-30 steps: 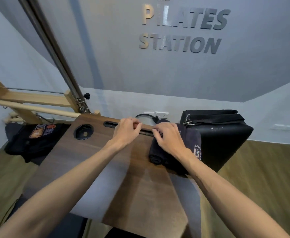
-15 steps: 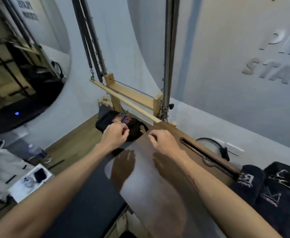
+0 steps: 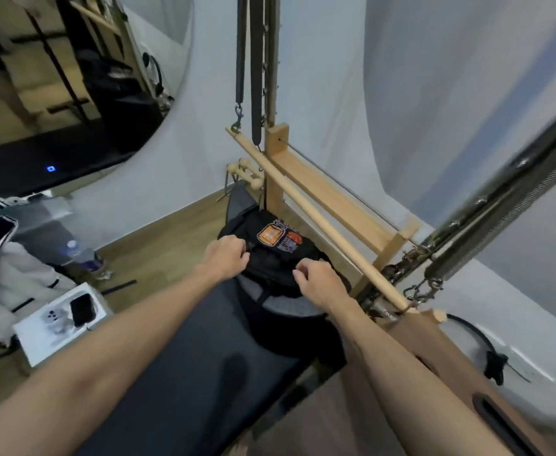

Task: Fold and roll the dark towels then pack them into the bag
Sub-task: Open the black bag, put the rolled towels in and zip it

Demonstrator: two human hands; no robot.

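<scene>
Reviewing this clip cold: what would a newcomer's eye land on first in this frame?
First, the two bare forearms reaching to the black bag with its orange patch, at centre: the left hand grips its near-left edge, the right hand curls at its near-right side. Next, the pale wooden bar slanting just behind the bag, and the dark padded bench below.

Matt black cloth bag [image 3: 278,261]; smooth wooden bar [image 3: 319,222]
</scene>
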